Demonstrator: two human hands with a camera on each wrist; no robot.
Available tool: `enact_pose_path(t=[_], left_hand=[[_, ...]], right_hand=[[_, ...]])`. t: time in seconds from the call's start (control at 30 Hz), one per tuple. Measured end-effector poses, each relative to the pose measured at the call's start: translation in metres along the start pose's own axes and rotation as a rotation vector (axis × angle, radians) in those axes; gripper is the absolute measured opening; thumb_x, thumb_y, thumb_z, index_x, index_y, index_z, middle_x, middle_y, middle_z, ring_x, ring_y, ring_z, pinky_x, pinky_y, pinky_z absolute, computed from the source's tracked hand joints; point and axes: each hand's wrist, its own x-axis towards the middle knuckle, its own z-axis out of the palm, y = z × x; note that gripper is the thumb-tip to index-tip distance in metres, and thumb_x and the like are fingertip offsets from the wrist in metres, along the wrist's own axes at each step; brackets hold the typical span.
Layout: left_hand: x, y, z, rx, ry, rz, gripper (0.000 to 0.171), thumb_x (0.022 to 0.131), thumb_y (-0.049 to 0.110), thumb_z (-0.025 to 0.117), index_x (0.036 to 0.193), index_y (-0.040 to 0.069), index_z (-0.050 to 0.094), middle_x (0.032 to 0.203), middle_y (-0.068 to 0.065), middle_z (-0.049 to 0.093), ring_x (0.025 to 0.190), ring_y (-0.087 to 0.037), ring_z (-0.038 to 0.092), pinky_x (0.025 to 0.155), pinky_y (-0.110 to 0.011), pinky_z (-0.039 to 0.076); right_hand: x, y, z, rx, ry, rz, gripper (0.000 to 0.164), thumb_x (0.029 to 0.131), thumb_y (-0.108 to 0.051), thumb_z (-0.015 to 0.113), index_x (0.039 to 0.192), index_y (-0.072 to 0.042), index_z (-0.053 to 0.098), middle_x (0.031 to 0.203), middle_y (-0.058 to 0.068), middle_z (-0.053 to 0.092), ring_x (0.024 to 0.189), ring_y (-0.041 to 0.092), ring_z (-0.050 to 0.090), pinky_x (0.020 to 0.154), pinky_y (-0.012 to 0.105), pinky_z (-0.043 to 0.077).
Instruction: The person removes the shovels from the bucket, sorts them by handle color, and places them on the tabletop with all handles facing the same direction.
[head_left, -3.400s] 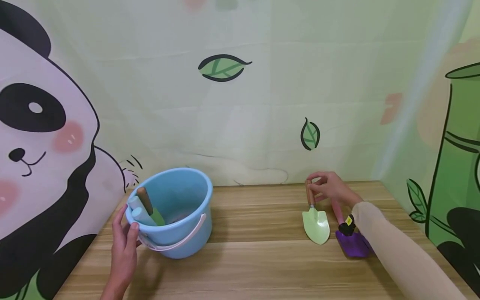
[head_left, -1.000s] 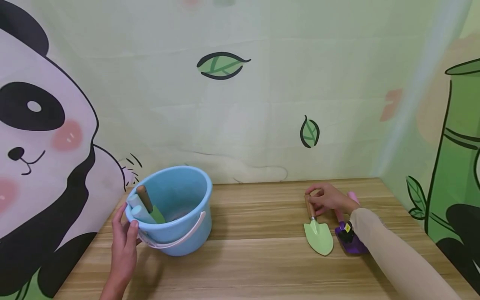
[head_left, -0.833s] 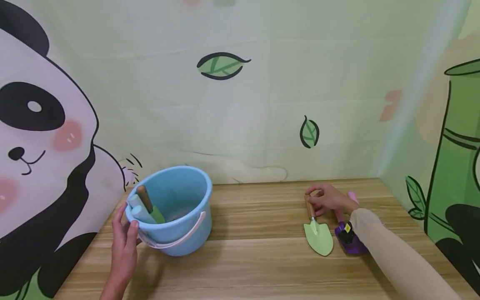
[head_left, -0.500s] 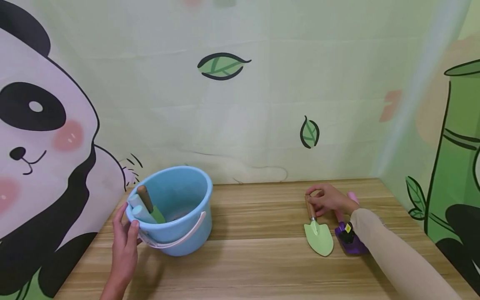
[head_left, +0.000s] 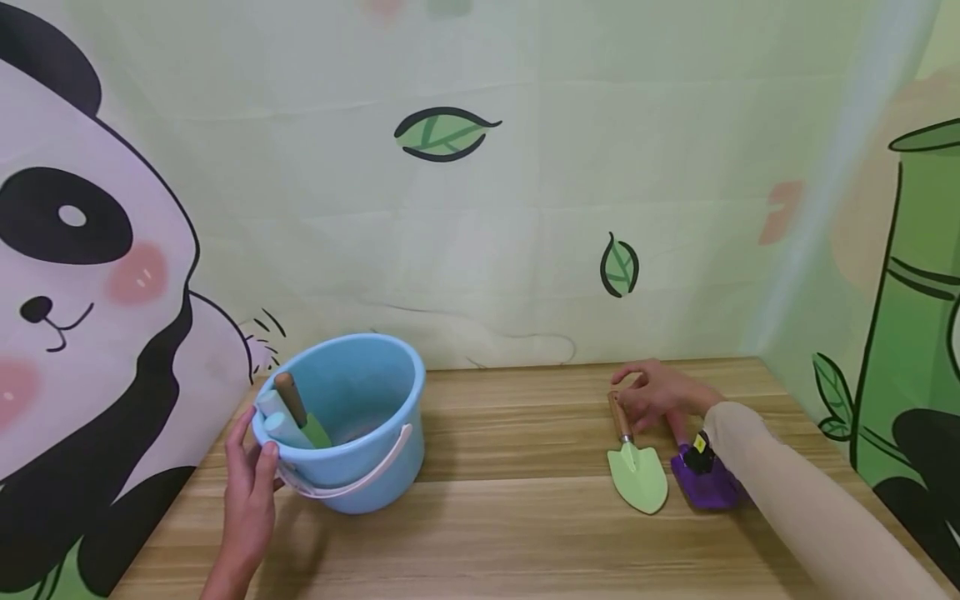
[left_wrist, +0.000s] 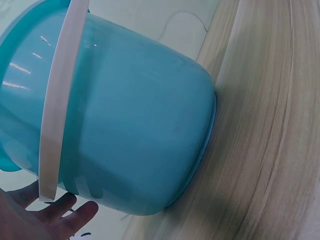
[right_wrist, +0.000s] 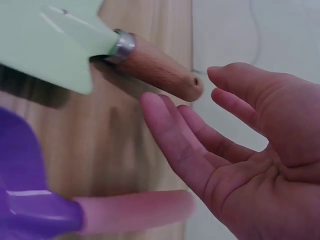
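Wall [head_left: 517, 183] first, pale green with a printed panda [head_left: 161, 325] at left, and before it the wood-grained table [head_left: 480, 542]. On the table's left part sits a blue bucket [head_left: 397, 477], holding a brown handle [head_left: 289, 398], two light-blue handles [head_left: 285, 430] and a green piece [head_left: 317, 432]. My left hand [head_left: 249, 492] rests against the outside of its near-left wall, fingers fairly straight. At right, well apart from the bucket, a purple shovel [head_left: 705, 483] lies with its pink handle [right_wrist: 135, 212] partly hidden by my right hand [head_left: 663, 393]. Just left of the shovel, on the table, is the green trowel [head_left: 636, 479]. Its long axis runs almost straight away from me: blade toward my body, wooden handle [right_wrist: 155, 70] toward the wall, slanting slightly left. My right hand is much the nearer one, just right of the handle's end, thumb and fingers spread, holding nothing. Smallest is the gap there: my thumb [right_wrist: 245, 85] is clear of the handle, though I cannot tell whether a fingertip grazes it.
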Motion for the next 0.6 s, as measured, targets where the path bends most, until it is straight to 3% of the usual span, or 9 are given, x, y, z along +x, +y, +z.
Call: enact_pose_path(t=[0.37, 0.6], left_hand=[[0.001, 0.001, 0.0, -0.008, 0.012, -0.008, 0.06, 0.112, 0.034, 0.037, 0.164, 0.035, 0.007, 0.169, -0.006, 0.02, 0.149, -0.041, 0.031, 0.084, -0.022, 0.05], [0.0, 0.0, 0.0, -0.03, 0.009, 0.016, 0.06, 0.112, 0.03, 0.038, 0.165, 0.034, 0.008, 0.168, -0.007, 0.02, 0.147, -0.043, 0.031, 0.079, -0.015, 0.048]], right_hand=[[-0.001, -0.027, -0.015, -0.014, -0.043, 0.026, 0.035, 0.102, -0.007, 0.062, 0.134, 0.002, 0.054, 0.119, 0.032, 0.061, 0.096, 0.048, 0.068, 0.075, 0.054, 0.06], [-0.004, -0.049, -0.025, -0.139, -0.08, 0.003, 0.033, 0.102, -0.01, 0.063, 0.133, -0.001, 0.056, 0.122, 0.029, 0.063, 0.089, 0.035, 0.07, 0.073, 0.049, 0.061]])
